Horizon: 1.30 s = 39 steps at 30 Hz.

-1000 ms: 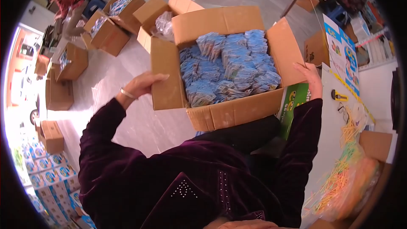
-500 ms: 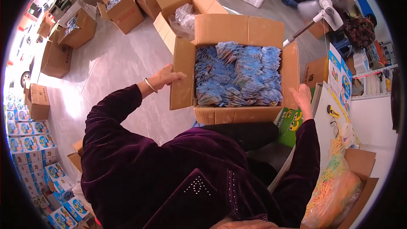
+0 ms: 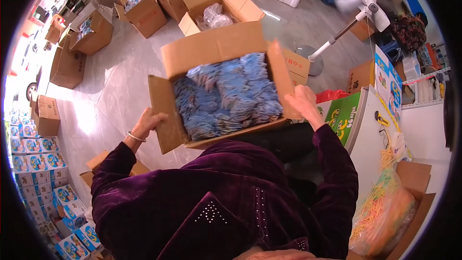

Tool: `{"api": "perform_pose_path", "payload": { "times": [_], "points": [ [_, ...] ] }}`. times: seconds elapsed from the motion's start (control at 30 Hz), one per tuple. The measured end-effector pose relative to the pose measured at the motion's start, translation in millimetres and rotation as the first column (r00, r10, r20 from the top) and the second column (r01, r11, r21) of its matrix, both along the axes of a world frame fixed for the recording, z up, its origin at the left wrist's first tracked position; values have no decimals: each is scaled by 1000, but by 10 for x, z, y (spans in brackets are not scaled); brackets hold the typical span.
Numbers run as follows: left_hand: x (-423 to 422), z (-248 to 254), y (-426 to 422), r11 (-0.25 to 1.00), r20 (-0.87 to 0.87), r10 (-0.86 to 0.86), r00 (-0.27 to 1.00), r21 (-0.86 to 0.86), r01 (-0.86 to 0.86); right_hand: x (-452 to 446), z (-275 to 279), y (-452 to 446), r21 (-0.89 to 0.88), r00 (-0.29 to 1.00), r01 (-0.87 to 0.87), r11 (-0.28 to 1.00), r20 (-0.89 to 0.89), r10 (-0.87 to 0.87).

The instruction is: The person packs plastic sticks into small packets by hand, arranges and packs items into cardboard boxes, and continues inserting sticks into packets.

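Observation:
An open cardboard box (image 3: 211,48) is held in front of my body, tilted with its left side lower. Inside it lie many small blue printed packets (image 3: 231,94), stacked in rows. My left hand (image 3: 147,124), with a bangle at the wrist, grips the left flap, thumb on its inner face. On the other side my right hand (image 3: 304,103) is closed on the right flap near its lower end. The fingers behind both flaps are partly hidden.
Ahead stands an open box (image 3: 245,5) with clear plastic. A white fan (image 3: 369,7) on a pole is at front right. Beside my right arm is a white table (image 3: 370,135) with a cutter (image 3: 381,118). Printed cartons (image 3: 41,161) are stacked at left.
The box of packets has moved left and turned counter-clockwise, both hands staying on its flaps. A carton and the fan's base behind it have come into view.

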<state>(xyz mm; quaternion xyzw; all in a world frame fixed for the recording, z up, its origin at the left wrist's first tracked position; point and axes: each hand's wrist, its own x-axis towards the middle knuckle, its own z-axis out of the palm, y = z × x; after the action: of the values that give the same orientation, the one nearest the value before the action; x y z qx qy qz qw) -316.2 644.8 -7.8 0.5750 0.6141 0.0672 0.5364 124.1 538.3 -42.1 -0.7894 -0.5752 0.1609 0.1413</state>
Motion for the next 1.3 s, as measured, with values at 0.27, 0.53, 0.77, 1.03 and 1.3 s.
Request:
{"api": "perform_pose_path", "payload": {
  "times": [0.27,0.53,0.77,1.03,1.3],
  "points": [
    [-105,-167,-275,986,-135,150,979,-50,-158,-34,133,244,27,979,-184,983,-88,186],
    [-127,-322,-644,904,-238,319,917,-215,-370,-216,-737,789,259,886,-341,904,-233,401],
    [-252,-676,-670,831,-237,465,853,-217,-513,-445,-1475,1160,188,850,-437,879,-232,472],
    [-706,-1151,-447,840,-250,495,832,-106,-532,-541,-1553,1387,-72,826,-521,851,-294,481],
    [-833,-1860,-361,850,-241,495,835,-62,-522,-572,-1756,1445,4,874,-454,891,-195,446]
  ]
}}
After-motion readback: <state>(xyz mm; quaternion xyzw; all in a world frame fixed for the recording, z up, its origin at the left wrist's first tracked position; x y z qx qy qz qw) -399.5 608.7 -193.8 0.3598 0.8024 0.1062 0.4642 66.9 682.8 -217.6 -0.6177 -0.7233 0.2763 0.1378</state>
